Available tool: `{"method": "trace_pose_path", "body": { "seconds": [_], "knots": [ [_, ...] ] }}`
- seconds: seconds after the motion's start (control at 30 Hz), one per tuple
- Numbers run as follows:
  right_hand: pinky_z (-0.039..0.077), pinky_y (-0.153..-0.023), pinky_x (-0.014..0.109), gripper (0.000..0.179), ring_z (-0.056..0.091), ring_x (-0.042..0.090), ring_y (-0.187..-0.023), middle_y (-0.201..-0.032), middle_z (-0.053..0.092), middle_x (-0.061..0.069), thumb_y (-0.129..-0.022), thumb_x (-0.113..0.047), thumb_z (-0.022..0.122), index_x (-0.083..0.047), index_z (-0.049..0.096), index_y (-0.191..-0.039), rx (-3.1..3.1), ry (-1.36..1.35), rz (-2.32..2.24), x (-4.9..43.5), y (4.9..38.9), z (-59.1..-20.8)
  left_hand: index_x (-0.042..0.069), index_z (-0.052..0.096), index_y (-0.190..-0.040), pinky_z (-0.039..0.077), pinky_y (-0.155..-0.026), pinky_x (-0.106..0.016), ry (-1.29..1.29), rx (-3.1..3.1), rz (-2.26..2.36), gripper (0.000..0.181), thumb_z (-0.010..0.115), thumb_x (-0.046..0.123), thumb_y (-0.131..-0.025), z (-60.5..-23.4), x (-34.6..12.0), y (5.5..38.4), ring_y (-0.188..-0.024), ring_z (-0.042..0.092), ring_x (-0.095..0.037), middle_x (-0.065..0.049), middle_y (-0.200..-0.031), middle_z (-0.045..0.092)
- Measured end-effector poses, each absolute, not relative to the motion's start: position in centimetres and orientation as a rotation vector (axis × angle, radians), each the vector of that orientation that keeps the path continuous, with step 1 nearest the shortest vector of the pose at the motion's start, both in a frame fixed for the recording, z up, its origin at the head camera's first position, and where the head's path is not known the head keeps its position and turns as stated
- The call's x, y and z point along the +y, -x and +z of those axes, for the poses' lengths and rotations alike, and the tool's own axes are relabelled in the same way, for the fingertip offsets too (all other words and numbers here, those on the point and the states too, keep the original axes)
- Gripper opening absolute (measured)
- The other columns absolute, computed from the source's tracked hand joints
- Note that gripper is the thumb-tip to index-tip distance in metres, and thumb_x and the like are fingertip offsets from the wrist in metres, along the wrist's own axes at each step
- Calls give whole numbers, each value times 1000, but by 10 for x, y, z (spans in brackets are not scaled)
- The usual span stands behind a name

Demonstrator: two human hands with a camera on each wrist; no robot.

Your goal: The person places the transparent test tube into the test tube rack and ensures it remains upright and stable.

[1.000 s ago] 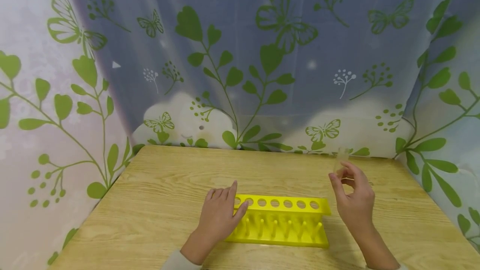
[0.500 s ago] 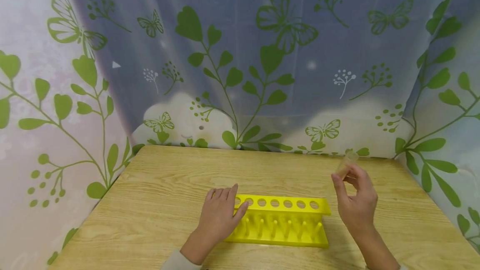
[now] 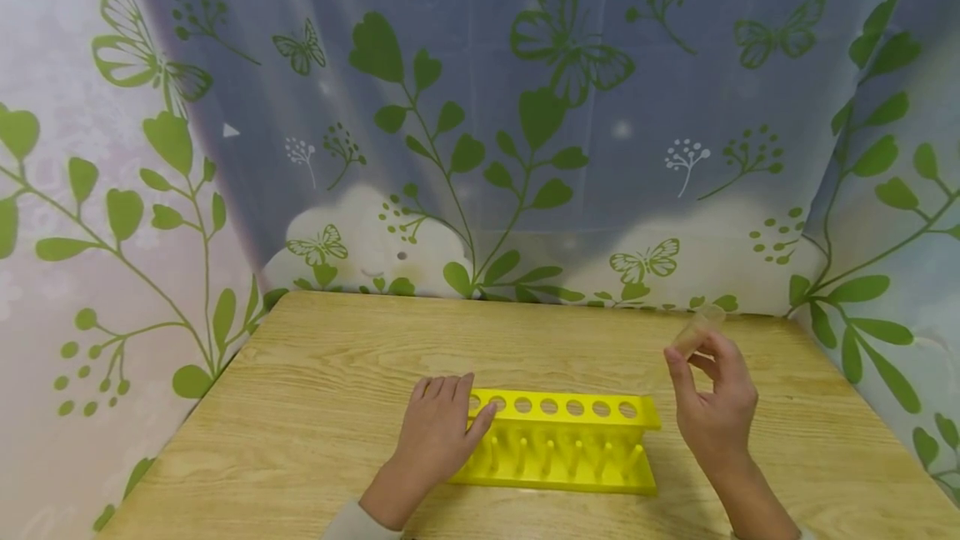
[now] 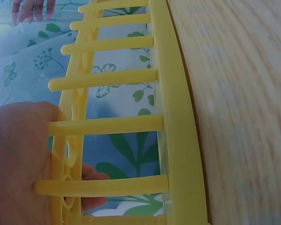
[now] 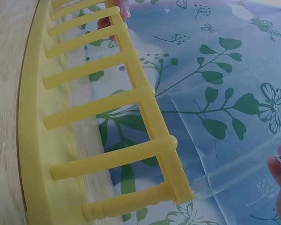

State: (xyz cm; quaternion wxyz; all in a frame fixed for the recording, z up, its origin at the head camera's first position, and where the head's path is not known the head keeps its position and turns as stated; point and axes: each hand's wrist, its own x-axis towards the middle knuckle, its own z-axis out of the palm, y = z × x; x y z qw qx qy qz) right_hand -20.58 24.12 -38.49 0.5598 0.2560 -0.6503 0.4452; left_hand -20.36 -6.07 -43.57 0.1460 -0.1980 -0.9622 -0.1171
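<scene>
A yellow test tube rack (image 3: 592,482) stands on the table, with a row of round holes along its upper bar and a row of pegs below. Its left end is gripped by my left hand (image 3: 442,427), thumb in front; the left wrist view shows fingers (image 4: 94,199) behind the bar. To the right of the rack, my right hand (image 3: 716,407) pinches a clear test tube (image 3: 699,328) between thumb and fingers. The tube slants, its upper end leaning right and away. In the right wrist view its rounded lower end overlaps the corner of the rack's upper bar (image 5: 178,187).
The light wood table (image 3: 337,340) reaches back to a blue-grey curtain (image 3: 480,148) printed with green leaves and butterflies. Patterned cloth also hangs along the left side (image 3: 45,290) and the right side (image 3: 907,215).
The test tube has tipped from nearly upright to a slant, its upper end swinging right. My right hand has shifted slightly right. My left index finger has lowered a little; the rack stays put.
</scene>
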Motion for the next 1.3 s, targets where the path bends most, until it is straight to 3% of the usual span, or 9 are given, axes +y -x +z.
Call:
{"method": "trace_pose_path", "body": {
  "seconds": [0.57,1.3],
  "knots": [
    [49,-78,12,31,59,9,-86,-80,55,16,-91,-5,67,21,52,-96,-1497,-630,1102,238,202,-380,3,60,-115,41,-98,-44,594,-2689,-318,50,44,48,-101,-439,-61,203,-104,58,-27,-9,-107,63],
    [49,-78,12,35,58,10,-84,-81,57,11,-92,-6,66,23,50,-101,-1477,-663,1152,228,193,-370,1,59,-115,41,-96,-43,588,-2693,-312,48,47,45,-100,-437,-60,202,-106,56,-27,-12,-108,62]
  ]
}}
